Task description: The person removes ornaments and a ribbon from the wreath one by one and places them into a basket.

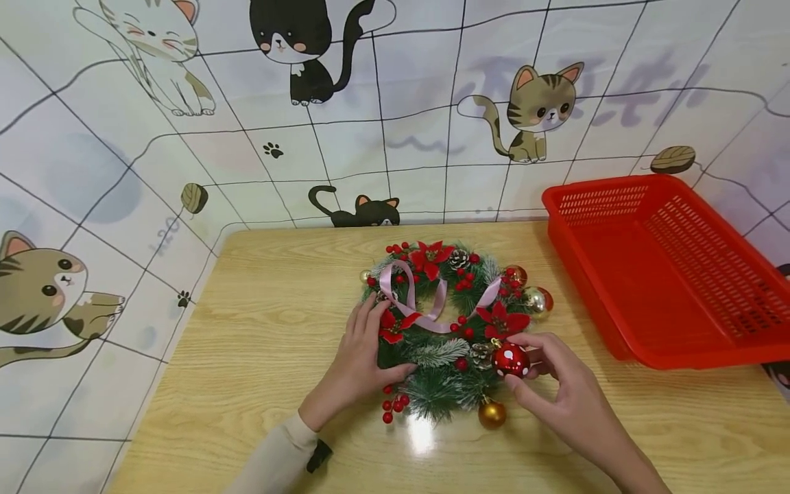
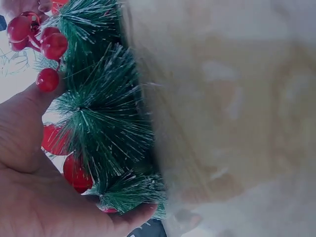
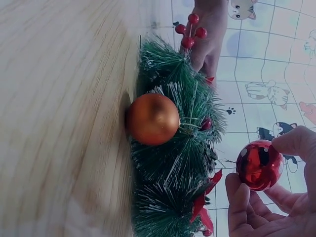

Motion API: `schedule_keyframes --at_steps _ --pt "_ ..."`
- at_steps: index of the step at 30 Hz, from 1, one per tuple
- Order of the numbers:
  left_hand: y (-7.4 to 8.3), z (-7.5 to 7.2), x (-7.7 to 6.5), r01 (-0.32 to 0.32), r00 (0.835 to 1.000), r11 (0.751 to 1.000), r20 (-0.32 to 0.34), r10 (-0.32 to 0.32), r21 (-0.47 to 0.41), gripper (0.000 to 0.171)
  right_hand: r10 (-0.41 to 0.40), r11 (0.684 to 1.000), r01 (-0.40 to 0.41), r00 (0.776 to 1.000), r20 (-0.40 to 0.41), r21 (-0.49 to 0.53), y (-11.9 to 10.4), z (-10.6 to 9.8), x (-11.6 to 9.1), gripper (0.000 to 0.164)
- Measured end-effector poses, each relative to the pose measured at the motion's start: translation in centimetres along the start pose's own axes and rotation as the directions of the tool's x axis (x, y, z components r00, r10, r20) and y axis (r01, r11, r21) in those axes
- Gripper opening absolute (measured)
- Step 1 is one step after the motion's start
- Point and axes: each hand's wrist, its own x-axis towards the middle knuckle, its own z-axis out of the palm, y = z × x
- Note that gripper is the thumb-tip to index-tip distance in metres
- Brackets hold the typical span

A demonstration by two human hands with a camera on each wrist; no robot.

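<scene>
Berries (image 1: pixel 396 405) and a gold bauble (image 1: pixel 492 414) stick out from the near edge of the wreath (image 1: pixel 439 352), which lies on a wooden table (image 1: pixel 265 309). Over the wreath's near right side, the right hand (image 1: pixel 568 398) pinches a spotted red ball (image 1: pixel 511 361) between thumb and fingers; whether the ball's cap touches greenery is hard to tell. The left hand (image 1: pixel 364 357), spread wide, rests on the wreath's left side. The smooth ball could slip if that pinch loosens, and the wreath might slide if the left hand lifts. Pink ribbon (image 1: pixel 435 326) loops across the wreath's middle and could snag fingers, while a red poinsettia (image 1: pixel 503 320) crowds the ball. Right of the wreath, a red basket (image 1: pixel 679 281) limits room that way; behind it rises a cat-printed wall (image 1: pixel 426 137).
</scene>
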Motion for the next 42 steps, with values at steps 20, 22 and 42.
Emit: schedule_keyframes --at_steps 20,22,42 --pt "-1.0 -1.1 0.5 -0.042 0.996 0.997 0.076 0.046 -0.060 0.109 0.030 0.999 -0.030 0.999 -0.023 -0.023 0.3 -1.0 0.5 0.055" --pt "-1.2 -1.3 0.6 -0.045 0.995 0.998 0.087 0.050 -0.054 0.110 0.020 1.000 -0.020 0.999 -0.025 -0.012 0.2 -1.1 0.6 0.055" --pt "-3.6 -2.6 1.3 -0.143 0.974 0.989 0.171 0.147 -0.037 0.111 0.030 1.000 -0.029 0.999 -0.035 0.010 0.3 -1.3 0.9 0.054"
